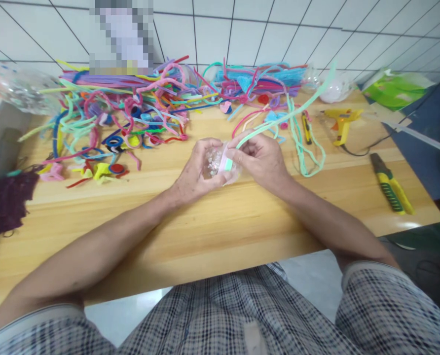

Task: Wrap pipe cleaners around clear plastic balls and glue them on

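Observation:
Above the middle of the table, my left hand [197,170] is closed around a clear plastic ball [213,161] with shiny bits inside. A pale pink band circles the ball, and a short stretch of mint green lies against that band. My right hand [261,159] pinches a mint-green pipe cleaner [268,125] close to the ball's right side. From those fingers its long free end rises to the upper right, blurred at the tip. Part of the ball is hidden behind my fingers.
Colourful pipe cleaners [105,111] are heaped along the back by the tiled wall. To the right lie a yellow glue gun [342,123], a yellow-and-black cutter [306,129] and green-handled pliers [390,185]. A purple tassel-like bundle [15,199] is at left, below a clear confetti ball [23,91].

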Tool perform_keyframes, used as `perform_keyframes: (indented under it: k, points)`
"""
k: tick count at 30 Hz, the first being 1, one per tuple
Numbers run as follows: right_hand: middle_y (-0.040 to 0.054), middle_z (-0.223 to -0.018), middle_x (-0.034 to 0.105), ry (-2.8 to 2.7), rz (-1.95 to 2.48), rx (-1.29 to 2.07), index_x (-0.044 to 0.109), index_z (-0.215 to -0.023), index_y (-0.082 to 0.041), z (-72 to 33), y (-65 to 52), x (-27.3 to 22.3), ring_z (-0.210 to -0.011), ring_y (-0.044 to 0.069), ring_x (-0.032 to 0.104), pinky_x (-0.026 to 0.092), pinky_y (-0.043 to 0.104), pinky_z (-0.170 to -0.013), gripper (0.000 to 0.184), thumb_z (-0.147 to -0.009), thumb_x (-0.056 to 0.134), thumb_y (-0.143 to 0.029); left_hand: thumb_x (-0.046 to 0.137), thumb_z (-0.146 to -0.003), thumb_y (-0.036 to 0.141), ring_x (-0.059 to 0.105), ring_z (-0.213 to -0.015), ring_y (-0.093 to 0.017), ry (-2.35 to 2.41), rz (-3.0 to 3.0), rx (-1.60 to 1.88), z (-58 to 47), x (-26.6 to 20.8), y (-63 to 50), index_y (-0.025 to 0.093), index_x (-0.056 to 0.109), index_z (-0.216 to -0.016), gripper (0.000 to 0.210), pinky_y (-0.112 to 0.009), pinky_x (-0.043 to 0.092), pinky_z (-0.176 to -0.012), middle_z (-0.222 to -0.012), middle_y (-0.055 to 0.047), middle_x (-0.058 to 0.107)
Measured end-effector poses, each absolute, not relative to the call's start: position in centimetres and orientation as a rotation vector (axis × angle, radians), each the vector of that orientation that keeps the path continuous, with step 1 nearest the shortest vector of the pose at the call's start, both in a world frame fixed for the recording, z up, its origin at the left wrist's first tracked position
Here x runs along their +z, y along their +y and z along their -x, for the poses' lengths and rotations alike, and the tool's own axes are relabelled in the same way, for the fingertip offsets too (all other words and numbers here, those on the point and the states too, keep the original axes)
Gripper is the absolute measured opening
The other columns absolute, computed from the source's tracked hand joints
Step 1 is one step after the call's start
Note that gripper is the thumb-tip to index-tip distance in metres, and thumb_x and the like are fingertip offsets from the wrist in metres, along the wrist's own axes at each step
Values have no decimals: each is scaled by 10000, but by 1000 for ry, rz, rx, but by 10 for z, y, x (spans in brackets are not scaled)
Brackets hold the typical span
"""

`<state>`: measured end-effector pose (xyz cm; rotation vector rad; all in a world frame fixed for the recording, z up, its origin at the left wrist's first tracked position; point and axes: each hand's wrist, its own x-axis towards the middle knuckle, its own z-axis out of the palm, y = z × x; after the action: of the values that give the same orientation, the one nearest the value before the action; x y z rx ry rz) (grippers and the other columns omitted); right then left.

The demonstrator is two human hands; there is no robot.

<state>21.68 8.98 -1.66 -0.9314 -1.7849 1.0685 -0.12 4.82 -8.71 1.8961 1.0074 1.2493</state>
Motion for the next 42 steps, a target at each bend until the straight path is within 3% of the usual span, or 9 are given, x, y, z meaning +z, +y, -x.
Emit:
perform_keyframes:
  k: [5,12,17,21,31,42]
  points:
    - [-42,-770,692,-1808,934,1059,785,-963,-251,-216,88,-16,-661,137,582,478,304,-626,329,-926,941,-538,803,-1006,750,669,-1308,-294,1022,-1856,1274,-2,-84,47,318,482,-1512,739,-471,597,-1130,-1459,-102,619]
    - [-41,-745,659,-1803,932,1067,780,-946,-259,-215,88,-15,-657,138,562,465,310,-622,435,-914,944,-661,757,-1046,758,688,-1239,-283,953,-1736,1239,-2,-81,50,331,516,-1482,656,-464,622,-1072,-1371,-82,662]
    - [-35,-771,675,-1801,929,1091,789,-973,-265,-216,89,-17,-678,143,584,468,304,-615,407,-924,940,-640,825,-982,798,694,-1156,-265,984,-1752,1262,-3,-82,50,332,504,-1473,749,-415,628,-990,-1337,-63,664]
    - [-21,-823,720,-1774,887,1149,796,-1005,-261,-219,94,-20,-749,163,646,519,304,-656,403,-919,942,-627,782,-1015,793,678,-1118,-250,1014,-1767,1267,-3,-82,49,331,504,-1462,700,-388,616,-937,-1317,-57,649]
    - [-40,-790,706,-1731,824,1172,765,-973,-256,-219,95,-19,-695,144,624,508,295,-627,424,-905,952,-630,762,-1066,708,657,-1261,-261,965,-1884,1375,-4,-89,48,331,504,-1492,625,-398,601,-1052,-1463,-82,599]
    - [-34,-817,693,-1802,839,1145,767,-1014,-269,-224,96,-18,-709,149,594,486,305,-636,452,-917,936,-678,771,-1055,678,664,-1327,-306,945,-1948,1374,0,-91,51,315,522,-1504,629,-474,615,-1109,-1458,-114,619]
